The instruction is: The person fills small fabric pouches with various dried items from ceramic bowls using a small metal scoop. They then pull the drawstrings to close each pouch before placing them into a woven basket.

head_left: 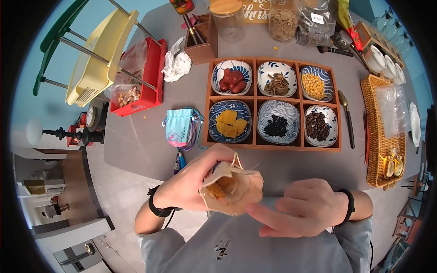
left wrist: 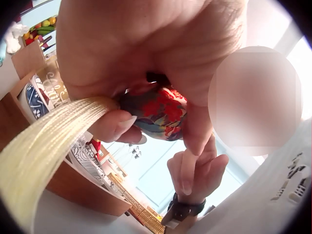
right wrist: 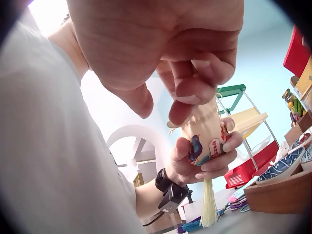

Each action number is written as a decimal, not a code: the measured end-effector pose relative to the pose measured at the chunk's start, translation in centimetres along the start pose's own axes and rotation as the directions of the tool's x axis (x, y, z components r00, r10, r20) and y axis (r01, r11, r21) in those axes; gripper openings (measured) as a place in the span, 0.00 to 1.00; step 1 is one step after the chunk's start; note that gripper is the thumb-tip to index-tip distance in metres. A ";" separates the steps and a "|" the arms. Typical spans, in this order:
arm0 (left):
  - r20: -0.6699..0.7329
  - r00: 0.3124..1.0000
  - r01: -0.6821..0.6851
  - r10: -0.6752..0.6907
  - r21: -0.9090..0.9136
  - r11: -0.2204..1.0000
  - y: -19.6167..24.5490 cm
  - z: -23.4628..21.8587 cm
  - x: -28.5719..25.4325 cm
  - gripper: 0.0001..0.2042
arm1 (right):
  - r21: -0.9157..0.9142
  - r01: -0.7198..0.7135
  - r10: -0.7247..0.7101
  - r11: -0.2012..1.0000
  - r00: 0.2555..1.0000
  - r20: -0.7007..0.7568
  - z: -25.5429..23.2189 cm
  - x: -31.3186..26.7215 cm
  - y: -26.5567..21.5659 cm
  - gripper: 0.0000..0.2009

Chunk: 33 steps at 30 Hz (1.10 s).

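My left hand (head_left: 184,186) grips a cream drawstring pouch (head_left: 249,193) from the side, its wide mouth tipped toward me. Orange-yellow pieces (head_left: 217,189) lie inside. The right wrist view shows a bird and red flowers on the pouch's outside, and a pale tassel (right wrist: 209,204) hangs beneath. My right hand (head_left: 307,207) is beside the mouth, index finger stretched to the rim and the other fingers loosely bent, with nothing held. Beyond the hands stands a wooden compartment tray (head_left: 273,147) of small bowls, including a bowl with similar yellow pieces (head_left: 231,123).
The other bowls hold red dates (head_left: 232,81), brown strips, corn kernels (head_left: 313,86), black seeds and dark beans. A turquoise pouch (head_left: 179,127) lies left of the tray. To the right are a spoon (head_left: 347,119) and a wicker basket (head_left: 371,132); a tiered rack (head_left: 98,59) rises at left.
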<state>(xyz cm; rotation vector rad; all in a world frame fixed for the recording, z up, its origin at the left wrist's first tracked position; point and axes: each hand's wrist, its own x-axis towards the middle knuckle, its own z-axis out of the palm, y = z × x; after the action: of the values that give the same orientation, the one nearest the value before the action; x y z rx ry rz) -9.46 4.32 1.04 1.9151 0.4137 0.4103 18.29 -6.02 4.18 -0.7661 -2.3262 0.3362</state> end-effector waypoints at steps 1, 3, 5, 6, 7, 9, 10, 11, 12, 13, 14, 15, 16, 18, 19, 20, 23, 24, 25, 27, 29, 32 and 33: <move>-0.002 1.000 -0.015 0.015 -0.019 1.000 -0.6 -0.1 -0.6 0.40 | 0.022 0.011 -0.010 1.000 0.999 -0.039 0.3 -0.3 0.0 0.21; -0.134 0.991 0.010 -0.014 -0.032 0.999 -1.0 -0.3 -0.4 0.37 | 0.063 0.032 -0.025 0.997 0.993 -0.118 1.0 -1.2 -0.2 0.22; -0.199 0.980 0.032 -0.030 0.005 0.999 -1.5 -0.8 -0.2 0.37 | 0.076 0.013 -0.004 0.997 0.992 -0.125 1.0 -1.6 -0.1 0.21; -0.191 0.981 0.039 -0.029 0.052 0.998 -1.7 -1.3 0.0 0.38 | 0.075 0.000 0.010 0.997 0.991 -0.134 1.0 -1.7 0.1 0.21; -0.191 0.982 0.046 -0.016 0.157 0.986 -1.9 -2.0 -0.2 0.39 | 0.061 -0.025 0.032 0.998 0.993 -0.113 0.9 -2.1 0.4 0.21; -0.215 0.976 0.083 -0.015 0.308 0.948 -1.7 -3.5 -0.4 0.40 | 0.043 -0.083 0.086 0.996 0.994 -0.061 0.8 -3.0 0.7 0.22; -0.226 0.974 0.098 -0.017 0.353 0.930 -1.3 -4.2 0.0 0.40 | 0.049 -0.096 0.099 0.994 0.993 -0.058 0.9 -3.4 0.8 0.22; -0.225 0.972 0.156 -0.062 0.432 0.888 -0.6 -4.9 0.5 0.39 | 0.055 -0.108 0.111 0.993 0.992 -0.056 1.1 -3.8 1.0 0.22; -0.227 0.968 0.212 -0.108 0.506 0.836 -0.1 -5.4 0.9 0.38 | 0.064 -0.122 0.125 0.991 0.991 -0.053 1.2 -4.0 1.0 0.22; -0.221 0.971 0.202 -0.093 0.548 0.812 0.0 -5.7 1.3 0.36 | 0.073 -0.133 0.137 0.988 0.990 -0.046 1.2 -4.2 1.0 0.22; -0.212 0.974 0.189 -0.075 0.590 0.785 0.0 -6.1 1.8 0.35 | 0.081 -0.146 0.149 0.986 0.988 -0.042 1.2 -4.4 1.0 0.23; -0.199 0.978 0.173 -0.057 0.630 0.757 0.0 -6.2 2.3 0.34 | 0.088 -0.160 0.164 0.983 0.986 -0.039 1.2 -4.6 1.0 0.23; -0.191 0.978 0.190 -0.083 0.658 0.729 0.2 -6.2 2.7 0.33 | 0.091 -0.175 0.179 0.980 0.983 -0.042 1.3 -4.7 1.0 0.23; -0.184 0.974 0.225 -0.133 0.710 0.667 0.9 -6.2 3.3 0.32 | 0.096 -0.196 0.201 0.976 0.979 -0.044 1.3 -4.9 1.0 0.24; -0.173 0.972 0.233 -0.157 0.759 0.608 1.3 -6.3 3.8 0.32 | 0.092 -0.198 0.202 0.976 0.979 -0.040 1.3 -4.9 1.0 0.24; -0.165 0.969 0.239 -0.182 0.803 0.545 1.7 -6.3 4.4 0.33 | 0.088 -0.199 0.202 0.976 0.979 -0.034 1.2 -5.0 1.1 0.24; -0.137 0.959 0.234 -0.247 0.874 0.426 2.9 -6.2 6.0 0.33 | 0.080 -0.202 0.205 0.976 0.978 -0.034 1.2 -5.2 1.2 0.24; -0.125 0.955 0.228 -0.268 0.888 0.399 3.1 -6.0 6.4 0.33 | 0.077 -0.204 0.208 0.976 0.978 -0.036 1.2 -5.3 1.2 0.25; -0.103 0.953 0.209 -0.284 0.905 0.371 3.1 -5.7 6.9 0.33 | 0.078 -0.211 0.214 0.974 0.976 -0.035 1.1 -5.4 1.2 0.25; -0.062 0.946 0.167 -0.318 0.935 0.314 3.2 -5.2 7.7 0.34 | 0.079 -0.223 0.226 0.971 0.973 -0.032 1.0 -5.6 1.3 0.25; -0.037 0.938 0.127 -0.343 0.962 0.243 3.4 -5.0 8.2 0.35 | 0.074 -0.234 0.236 0.970 0.971 -0.025 0.8 -5.7 1.2 0.25; -0.006 0.920 0.081 -0.391 0.981 0.177 3.7 -4.7 8.7 0.35 | 0.074 -0.247 0.250 0.966 0.968 -0.030 0.6 -5.9 1.1 0.25; 0.000 0.913 0.072 -0.408 0.984 0.163 3.8 -4.6 8.8 0.35 | 0.075 -0.248 0.251 0.966 0.967 -0.031 0.6 -6.0 1.2 0.25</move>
<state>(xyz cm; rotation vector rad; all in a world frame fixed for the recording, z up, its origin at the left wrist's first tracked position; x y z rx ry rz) -3.47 10.82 6.98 3.0432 0.9585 -0.5632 22.09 -8.69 0.21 -1.0242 -2.1704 0.5061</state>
